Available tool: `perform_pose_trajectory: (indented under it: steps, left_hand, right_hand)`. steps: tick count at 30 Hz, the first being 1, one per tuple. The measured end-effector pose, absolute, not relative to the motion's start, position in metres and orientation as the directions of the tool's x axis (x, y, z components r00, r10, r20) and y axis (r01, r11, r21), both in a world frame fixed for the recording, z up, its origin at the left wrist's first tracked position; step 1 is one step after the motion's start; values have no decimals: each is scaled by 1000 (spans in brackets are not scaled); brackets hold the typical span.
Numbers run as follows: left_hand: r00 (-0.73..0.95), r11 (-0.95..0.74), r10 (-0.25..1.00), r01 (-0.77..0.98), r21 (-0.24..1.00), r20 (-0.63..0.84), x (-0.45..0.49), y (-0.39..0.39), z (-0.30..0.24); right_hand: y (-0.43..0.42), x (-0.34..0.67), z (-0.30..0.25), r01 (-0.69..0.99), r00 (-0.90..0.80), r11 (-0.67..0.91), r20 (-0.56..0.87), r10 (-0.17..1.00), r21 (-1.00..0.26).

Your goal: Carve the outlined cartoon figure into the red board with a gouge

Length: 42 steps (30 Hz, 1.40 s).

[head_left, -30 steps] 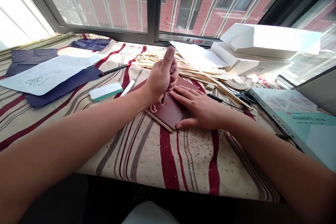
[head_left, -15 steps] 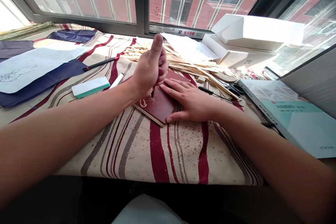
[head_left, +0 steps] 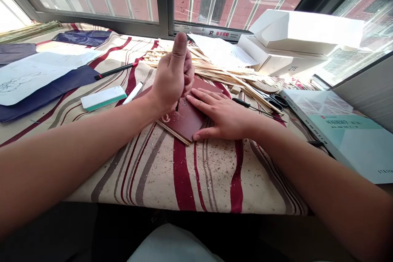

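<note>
My left hand (head_left: 174,74) is closed in a fist, thumb raised, around a carving tool whose handle is hidden. Only its dark lower end (head_left: 177,107) shows below the fist, upright against a reddish-brown wooden board (head_left: 188,125). Pale curved cuts and wood crumbs mark the board's surface close to that tip. My right hand (head_left: 219,115) lies flat across the board's right part, fingers spread and thumb at its near corner. Just beyond the right wrist rests a black-handled tool (head_left: 241,102) with a thin shaft.
Wood shavings dot the striped tablecloth (head_left: 186,176). Thin wooden strips (head_left: 211,68), scissors (head_left: 278,101), a white box (head_left: 288,63) and a book (head_left: 344,131) lie beyond and right. To the left are a white-and-green block (head_left: 103,98), a black pen (head_left: 115,71) and a drawing (head_left: 37,75).
The whole view has shifted slightly. My left fist stays at about the same spot on the board, its thumb still raised. The right hand remains flat in place.
</note>
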State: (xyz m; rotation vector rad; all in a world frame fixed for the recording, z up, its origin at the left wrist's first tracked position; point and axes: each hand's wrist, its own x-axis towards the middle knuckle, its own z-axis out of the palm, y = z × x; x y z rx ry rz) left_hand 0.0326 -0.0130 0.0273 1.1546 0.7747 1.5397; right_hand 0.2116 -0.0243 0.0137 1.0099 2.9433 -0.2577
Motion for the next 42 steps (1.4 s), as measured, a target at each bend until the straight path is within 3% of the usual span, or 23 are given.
perform_pose_trajectory:
  steps: [2, 5, 12, 16, 19, 23, 28, 31, 33, 36, 42]
  left_hand:
    - [106, -164, 971, -359, 919, 215, 27, -10, 31]
    - [94, -109, 984, -364, 925, 153, 25, -8, 34]
    - [-184, -361, 931, -333, 871, 315, 37, -22, 24]
    - [-259, -386, 913, -292, 875, 316, 38, -25, 23]
    - [-156, -327, 944, -329, 886, 290, 34, -20, 26]
    - [84, -116, 983, -408, 906, 164, 23, -8, 30]
    - [167, -19, 982, -379, 925, 89, 20, -4, 35]
    - [154, -99, 975, -355, 930, 162, 26, -12, 32]
    - [93, -257, 950, -308, 916, 297, 31, -19, 27]
    - [-132, -512, 859, -230, 827, 495, 39, -29, 20]
    - [-122, -467, 884, -270, 842, 451, 39, -32, 22]
  right_hand:
    - [-24, 212, 13, 616, -787, 775, -73, 612, -143]
    - [-24, 211, 14, 620, -784, 772, -80, 615, -143]
    - [-24, 211, 14, 619, -785, 771, -91, 613, -151]
    - [-22, 213, 11, 601, -798, 784, -55, 601, -153]
    - [-22, 213, 11, 603, -797, 784, -57, 602, -147]
    - [-23, 211, 13, 619, -786, 775, -80, 613, -127]
    - [-23, 212, 13, 609, -792, 781, -56, 608, -143]
    - [-24, 211, 15, 612, -790, 775, -66, 610, -156]
    - [-25, 210, 16, 621, -783, 767, -88, 615, -161]
    - [-25, 211, 16, 627, -779, 760, -100, 619, -172]
    - [-21, 213, 12, 604, -796, 778, -73, 601, -174]
